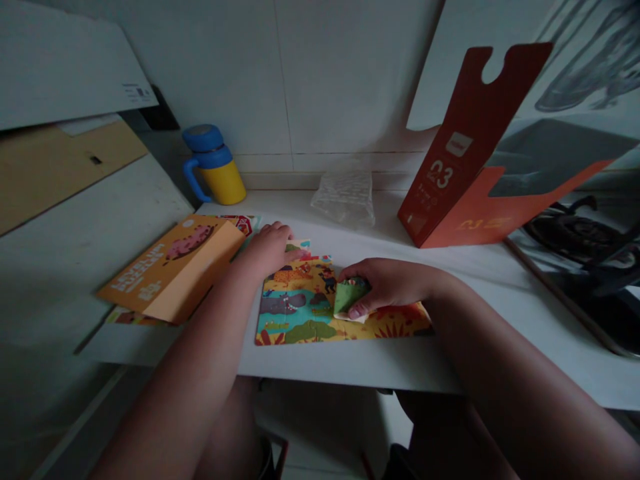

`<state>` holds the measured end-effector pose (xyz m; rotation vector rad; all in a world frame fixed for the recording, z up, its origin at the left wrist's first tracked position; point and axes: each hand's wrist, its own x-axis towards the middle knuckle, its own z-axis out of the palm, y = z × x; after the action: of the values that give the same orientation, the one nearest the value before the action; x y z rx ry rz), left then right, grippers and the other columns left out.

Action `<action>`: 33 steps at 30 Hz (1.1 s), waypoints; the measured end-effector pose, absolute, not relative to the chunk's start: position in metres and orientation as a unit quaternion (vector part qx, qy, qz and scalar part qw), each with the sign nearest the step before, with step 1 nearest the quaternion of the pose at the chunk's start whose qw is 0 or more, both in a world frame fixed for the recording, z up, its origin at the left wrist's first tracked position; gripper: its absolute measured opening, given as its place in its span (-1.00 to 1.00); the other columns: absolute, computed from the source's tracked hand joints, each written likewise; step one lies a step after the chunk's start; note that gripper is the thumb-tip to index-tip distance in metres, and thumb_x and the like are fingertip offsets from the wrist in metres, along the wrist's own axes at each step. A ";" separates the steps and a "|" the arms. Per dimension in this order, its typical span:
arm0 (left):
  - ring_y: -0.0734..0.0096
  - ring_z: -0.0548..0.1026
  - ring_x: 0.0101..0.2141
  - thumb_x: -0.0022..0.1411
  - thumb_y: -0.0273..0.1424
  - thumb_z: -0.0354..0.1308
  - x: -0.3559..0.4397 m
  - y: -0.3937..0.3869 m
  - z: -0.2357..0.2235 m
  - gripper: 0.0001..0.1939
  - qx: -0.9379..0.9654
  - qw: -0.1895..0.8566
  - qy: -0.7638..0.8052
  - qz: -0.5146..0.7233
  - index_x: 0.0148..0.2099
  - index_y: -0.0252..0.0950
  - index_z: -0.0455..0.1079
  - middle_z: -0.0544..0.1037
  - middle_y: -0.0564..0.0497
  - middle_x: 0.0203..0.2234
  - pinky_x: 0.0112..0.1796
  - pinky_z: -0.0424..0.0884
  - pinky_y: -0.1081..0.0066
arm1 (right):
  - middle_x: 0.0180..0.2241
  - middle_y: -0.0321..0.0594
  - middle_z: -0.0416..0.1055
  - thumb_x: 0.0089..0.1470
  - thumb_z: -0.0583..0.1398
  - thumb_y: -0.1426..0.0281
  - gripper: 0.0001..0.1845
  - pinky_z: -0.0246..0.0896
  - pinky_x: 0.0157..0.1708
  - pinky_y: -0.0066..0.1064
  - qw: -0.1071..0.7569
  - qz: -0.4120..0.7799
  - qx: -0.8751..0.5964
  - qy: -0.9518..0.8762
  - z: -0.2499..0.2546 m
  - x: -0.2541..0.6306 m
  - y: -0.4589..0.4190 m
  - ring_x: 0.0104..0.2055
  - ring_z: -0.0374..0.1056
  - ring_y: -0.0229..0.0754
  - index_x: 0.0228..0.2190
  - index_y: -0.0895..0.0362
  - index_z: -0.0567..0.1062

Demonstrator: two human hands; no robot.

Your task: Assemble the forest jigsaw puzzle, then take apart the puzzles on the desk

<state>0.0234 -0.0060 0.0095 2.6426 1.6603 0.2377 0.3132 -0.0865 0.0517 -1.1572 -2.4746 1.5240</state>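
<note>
A partly assembled jigsaw puzzle (313,330) with cartoon animals, a hippo among them, lies flat near the table's front edge. Above it, my right hand (383,283) grips green puzzle pieces (350,293) between thumb and fingers; how many cannot be made out. My left hand (275,247) rests at the puzzle's upper left corner, fingers curled. Its thumb lies over a pale green and pink puzzle piece (301,247) along the top edge. The fingertips of this hand are partly hidden.
An orange puzzle box (175,267) lies at the left on colourful sheets. Behind it stands a blue and yellow mug (220,167). A clear plastic bag (345,197) lies by the wall. At the right are an open red-orange carton (450,180) and a black stove (595,267).
</note>
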 end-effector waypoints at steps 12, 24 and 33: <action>0.21 0.50 -0.23 0.26 0.07 0.29 0.015 -0.002 0.003 -0.56 0.836 0.101 0.514 0.160 -0.28 -0.23 0.55 0.49 -0.07 -0.22 -0.16 0.37 0.33 | -0.03 -0.21 0.63 -0.04 0.45 -0.06 -0.31 0.27 -0.14 -0.28 0.014 0.443 -0.397 -0.804 0.049 0.308 -0.090 -0.06 0.49 0.07 0.06 -0.01 0.61; 0.25 0.48 -0.35 0.07 -0.01 0.46 0.004 -0.003 0.016 -0.59 0.771 0.175 0.565 0.237 -0.30 -0.25 0.54 0.57 -0.02 -0.41 -0.34 0.29 0.36 | -0.03 -0.19 0.63 -0.06 0.43 -0.13 -0.26 0.26 -0.11 -0.25 0.016 0.448 -0.400 -0.800 0.052 0.307 -0.092 -0.04 0.48 0.09 0.06 0.01 0.61; 0.36 0.53 -0.33 0.25 -0.06 0.34 0.033 -0.011 0.013 -0.65 0.701 0.283 0.504 0.419 -0.21 -0.24 0.44 0.61 0.00 -0.33 -0.29 0.42 0.38 | -0.10 -0.23 0.64 -0.05 0.42 -0.16 -0.28 0.26 -0.15 -0.26 0.010 0.447 -0.404 -0.798 0.050 0.305 -0.092 -0.10 0.49 0.05 0.03 -0.01 0.60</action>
<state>0.0331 -0.0110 0.0131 1.8764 1.3487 1.1209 0.3054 -0.0922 0.0497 -1.2611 -2.4907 1.3959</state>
